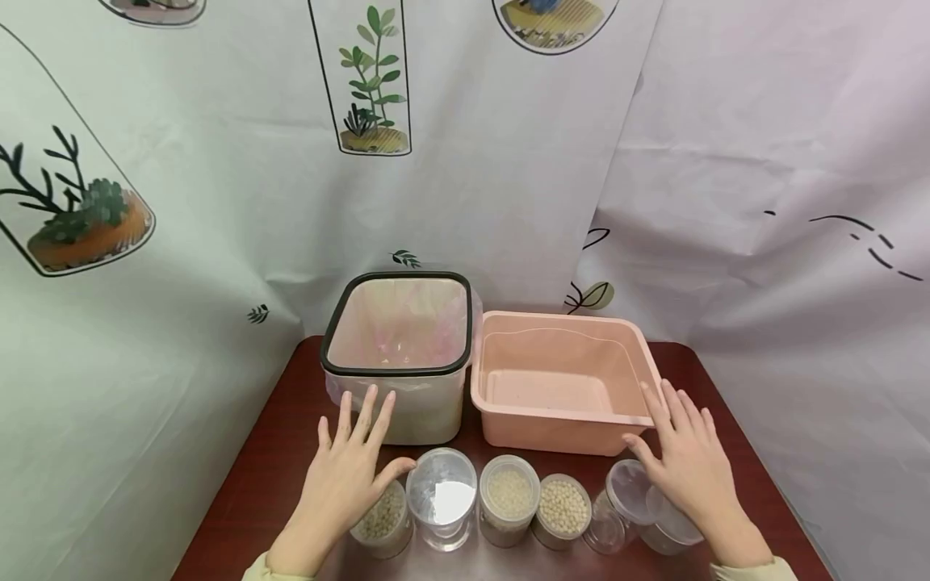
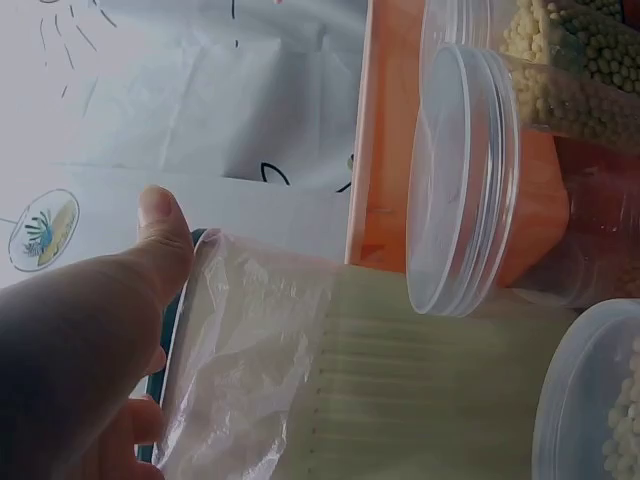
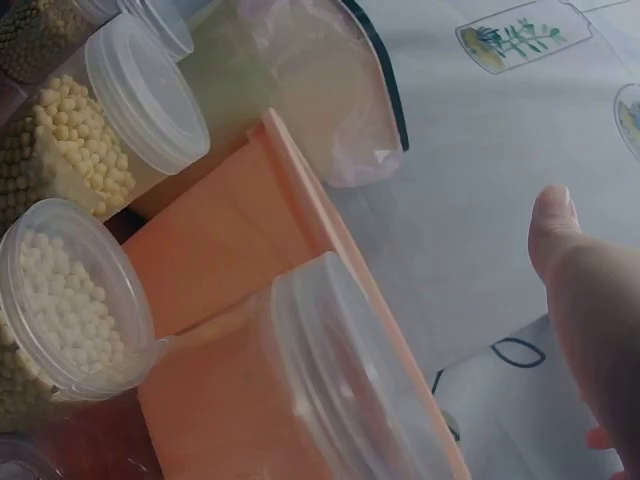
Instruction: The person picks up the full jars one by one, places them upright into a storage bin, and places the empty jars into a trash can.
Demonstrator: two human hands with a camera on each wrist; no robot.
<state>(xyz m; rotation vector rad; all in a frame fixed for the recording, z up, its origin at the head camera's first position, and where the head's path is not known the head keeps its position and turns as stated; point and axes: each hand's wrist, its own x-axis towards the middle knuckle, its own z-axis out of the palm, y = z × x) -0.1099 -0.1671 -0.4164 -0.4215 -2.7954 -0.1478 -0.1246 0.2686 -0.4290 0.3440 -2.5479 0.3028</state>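
Note:
My left hand (image 1: 347,474) is held with its fingers spread, above the table's left side and near the bin and a jar of pale round beans (image 1: 383,513). My right hand (image 1: 692,466), fingers straight, hovers by the right end of the pink basin, over a clear lidded jar (image 1: 672,528). Both hands hold nothing. Between them stand a clear, empty-looking jar (image 1: 441,494), a jar of pale grains (image 1: 508,492), a jar of cream-coloured beans (image 1: 563,507) and another clear jar (image 1: 607,524). In the wrist views, each thumb points up beside the jars.
A square bin (image 1: 425,411) with a black rim and a thin plastic liner stands at the back left. Beside it is a pink rectangular basin (image 1: 559,432). The dark red table (image 1: 272,452) backs onto a white printed cloth (image 1: 508,202).

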